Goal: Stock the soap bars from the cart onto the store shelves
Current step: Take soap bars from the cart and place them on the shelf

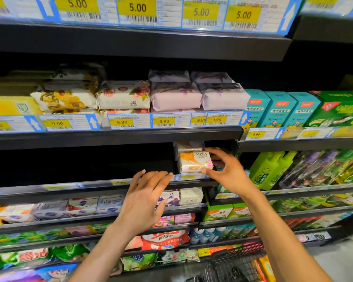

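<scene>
White soap box (194, 162) with an orange splash; at twelve o'clock, lilac wrapped packs (175, 96); at ten, yellow-flowered wrappers (65, 100); at two, teal cartons (281, 108); yellow price tags (121, 122) on the black shelf edge (110, 138).

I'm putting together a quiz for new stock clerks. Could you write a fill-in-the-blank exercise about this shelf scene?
1. The right hand has in its grip a soap box printed with the name ____.
2. The left hand holds ____.
3. The price tags directly above that box read ____.
4. The wire cart shows at the bottom ____ of the view.

Missing words: MeLy; nothing; 9.90; right.
</scene>
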`<state>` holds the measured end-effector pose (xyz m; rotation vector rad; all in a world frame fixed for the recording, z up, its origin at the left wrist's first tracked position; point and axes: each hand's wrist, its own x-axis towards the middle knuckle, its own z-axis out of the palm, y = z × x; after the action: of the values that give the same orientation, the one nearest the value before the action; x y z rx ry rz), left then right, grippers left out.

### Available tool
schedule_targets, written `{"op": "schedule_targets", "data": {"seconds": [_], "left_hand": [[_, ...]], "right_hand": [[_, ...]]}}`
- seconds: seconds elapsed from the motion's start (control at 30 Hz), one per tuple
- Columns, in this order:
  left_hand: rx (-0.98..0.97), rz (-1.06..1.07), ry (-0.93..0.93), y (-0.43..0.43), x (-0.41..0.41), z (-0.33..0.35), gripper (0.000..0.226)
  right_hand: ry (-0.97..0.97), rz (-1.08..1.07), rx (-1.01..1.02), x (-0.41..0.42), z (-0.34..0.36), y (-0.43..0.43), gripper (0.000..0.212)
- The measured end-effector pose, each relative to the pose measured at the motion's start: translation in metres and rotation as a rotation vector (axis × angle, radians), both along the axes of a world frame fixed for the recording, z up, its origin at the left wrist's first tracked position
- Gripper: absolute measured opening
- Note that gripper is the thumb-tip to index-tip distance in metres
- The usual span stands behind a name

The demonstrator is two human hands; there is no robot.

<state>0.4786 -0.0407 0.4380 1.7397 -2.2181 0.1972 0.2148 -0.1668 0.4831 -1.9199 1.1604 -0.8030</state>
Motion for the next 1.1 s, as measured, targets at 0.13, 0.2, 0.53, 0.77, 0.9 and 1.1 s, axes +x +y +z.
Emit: {"op": "schedule_targets", "data": {"seconds": [0.13, 0.2, 0.53, 0.77, 0.9, 1.1], "left_hand": [[0.018, -0.005, -0.016, -0.001, 0.0, -0.002, 0.079], [0.027, -0.008, -0.023, -0.002, 0.001, -0.001, 0.08], [-0.233, -0.178, 0.191, 0.016, -0.026, -0.013, 0.052], [0.12, -0.559, 0.219, 0.009, -0.086, -0.056, 0.053], [0.263, -0.695, 0.123, 0.006, -0.129, -0.088, 0.06], [0.445, -0.907, 0.026, 0.023, -0.213, -0.132, 0.066]], "right_hand": [[0.02, -0.024, -0.04, 0.001, -0.01, 0.001, 0.059], [0.037, -0.031, -0.057, 0.002, -0.013, 0.002, 0.063], [0.195, -0.318, -0.316, -0.035, -0.033, 0.067, 0.059], [0.519, -0.639, -0.178, -0.112, -0.106, 0.172, 0.059], [0.582, -0.813, -0.042, -0.146, -0.142, 0.246, 0.057], [0.619, -1.04, 0.225, -0.18, -0.191, 0.357, 0.062]]}}
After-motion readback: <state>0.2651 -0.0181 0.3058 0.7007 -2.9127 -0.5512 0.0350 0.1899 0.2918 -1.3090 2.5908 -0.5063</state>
